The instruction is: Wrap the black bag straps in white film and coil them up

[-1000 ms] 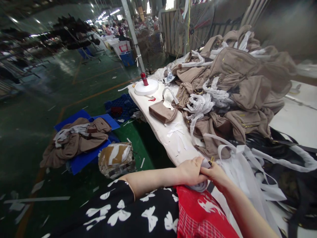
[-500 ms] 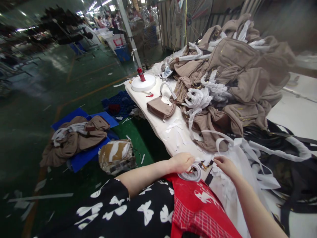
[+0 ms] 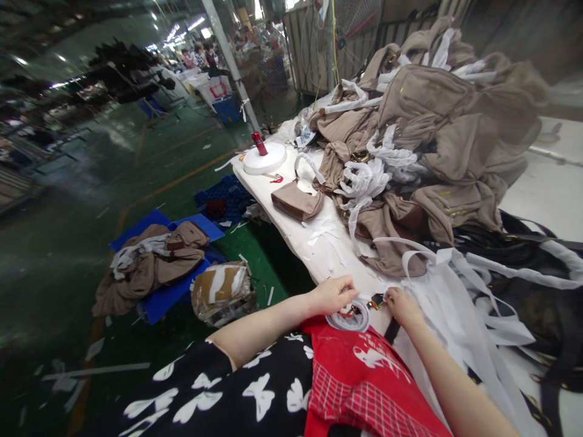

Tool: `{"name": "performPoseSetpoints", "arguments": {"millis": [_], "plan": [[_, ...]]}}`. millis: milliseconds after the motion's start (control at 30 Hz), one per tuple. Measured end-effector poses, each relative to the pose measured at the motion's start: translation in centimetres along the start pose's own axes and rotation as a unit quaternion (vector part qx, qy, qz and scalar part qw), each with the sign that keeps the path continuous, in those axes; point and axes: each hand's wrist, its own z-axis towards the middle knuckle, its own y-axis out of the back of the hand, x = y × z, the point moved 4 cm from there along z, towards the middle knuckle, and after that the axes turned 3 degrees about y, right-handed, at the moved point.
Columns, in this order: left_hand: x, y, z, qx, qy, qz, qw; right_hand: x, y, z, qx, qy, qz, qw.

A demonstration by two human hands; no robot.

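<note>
My left hand (image 3: 334, 294) is closed, fingertips curled at the upper edge of a coil of white tape (image 3: 350, 317). The coil rests against the red apron at the table's near edge. Just right of it, my right hand (image 3: 403, 305) pinches beside a gold-coloured clasp (image 3: 377, 301) on a dark strap; its fingers partly hide what they grip. Part of a black strap (image 3: 392, 331) shows below that hand. Thin white wrapping strips (image 3: 449, 291) lie on the table to the right of it.
Brown bags (image 3: 423, 103) with white-wrapped handles are heaped across the table. A small brown pouch (image 3: 298, 200), a white disc (image 3: 265, 159) with a red spool and paper scraps lie left. Black bags (image 3: 542, 291) sit right. On the floor are a brown bag (image 3: 150, 261) and a taped bundle (image 3: 224, 292).
My right hand has moved left, closer to my left hand and the clasp. My left hand stays by the coil. The view has shifted slightly.
</note>
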Motion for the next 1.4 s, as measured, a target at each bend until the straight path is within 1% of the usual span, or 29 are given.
{"name": "performPoseSetpoints", "arguments": {"millis": [67,167,233,267,300,333,367,400,467,533,600,667,767,833,867,933,1000,1033,1067,1100,1167,1233,1300,1333,1400], "plan": [[0.0,-0.4,0.3,0.015,-0.007,-0.048,0.999,0.0,2.2,-0.3,-0.062,-0.031,0.030,0.997],[-0.1,-1.4,0.9,0.037,0.009,-0.141,0.989,0.5,6.9,-2.2,-0.180,-0.076,0.076,0.978],[-0.3,-2.1,1.5,0.057,0.035,-0.195,0.979,1.8,10.4,-4.6,-0.270,-0.072,0.172,0.945],[-0.5,-2.5,1.8,0.066,0.044,-0.209,0.975,2.7,12.1,-6.2,-0.308,-0.057,0.240,0.919],[-0.7,-2.8,2.2,0.075,0.049,-0.213,0.973,3.8,13.6,-7.8,-0.333,-0.035,0.311,0.889],[-1.0,-3.1,2.5,0.084,0.053,-0.213,0.972,5.0,14.8,-9.4,-0.338,-0.013,0.360,0.869],[-1.4,-3.4,2.9,0.097,0.056,-0.211,0.971,6.3,15.9,-10.9,-0.334,0.005,0.384,0.861],[-1.7,-3.7,3.4,0.111,0.060,-0.206,0.970,7.5,16.7,-12.4,-0.320,0.018,0.381,0.867],[-2.4,-4.2,4.3,0.132,0.057,-0.181,0.973,9.5,17.7,-14.8,-0.297,0.035,0.334,0.894],[-3.0,-4.7,5.3,0.147,0.041,-0.149,0.977,10.6,17.8,-16.3,-0.273,0.052,0.265,0.923],[-3.6,-5.2,6.3,0.166,0.028,-0.124,0.978,11.0,17.4,-17.1,-0.251,0.061,0.202,0.945],[-4.2,-5.8,7.1,0.189,0.018,-0.106,0.976,10.8,16.9,-17.4,-0.234,0.065,0.157,0.957],[-5.3,-6.4,7.7,0.209,-0.008,-0.070,0.975,10.1,16.4,-18.0,-0.229,0.049,0.126,0.964],[-6.1,-6.8,7.9,0.221,-0.017,-0.057,0.974,9.5,16.3,-18.8,-0.240,0.028,0.134,0.961],[-6.4,-6.9,8.0,0.227,-0.017,-0.053,0.972,9.2,16.5,-19.3,-0.259,0.018,0.146,0.955],[-6.9,-7.3,8.2,0.239,-0.014,-0.051,0.969,8.1,17.1,-20.3,-0.330,-0.009,0.173,0.928],[-7.2,-7.6,8.5,0.245,-0.017,-0.046,0.968,6.4,17.5,-21.0,-0.411,-0.071,0.176,0.892],[-7.4,-7.9,8.6,0.248,-0.021,-0.043,0.967,5.3,17.4,-20.9,-0.438,-0.108,0.167,0.877],[-7.4,-8.1,8.8,0.252,-0.023,-0.041,0.967,4.2,17.2,-20.4,-0.446,-0.141,0.158,0.870],[-7.5,-8.3,8.9,0.255,-0.024,-0.040,0.966,3.0,16.7,-19.4,-0.434,-0.164,0.149,0.873],[-7.6,-8.8,9.1,0.263,-0.024,-0.037,0.964,0.7,15.5,-16.8,-0.389,-0.178,0.139,0.893],[-7.7,-9.1,9.3,0.264,-0.029,-0.033,0.963,-1.1,14.4,-14.3,-0.360,-0.179,0.127,0.907],[-7.9,-9.1,9.4,0.260,-0.038,-0.027,0.964,-1.9,14.1,-13.1,-0.370,-0.187,0.116,0.903],[-7.9,-9.0,9.4,0.258,-0.041,-0.025,0.965,-1.8,14.3,-13.0,-0.380,-0.192,0.113,0.898],[-8.1,-8.8,9.5,0.253,-0.046,-0.024,0.966,-0.6,15.1,-14.0,-0.397,-0.203,0.134,0.885]]}}
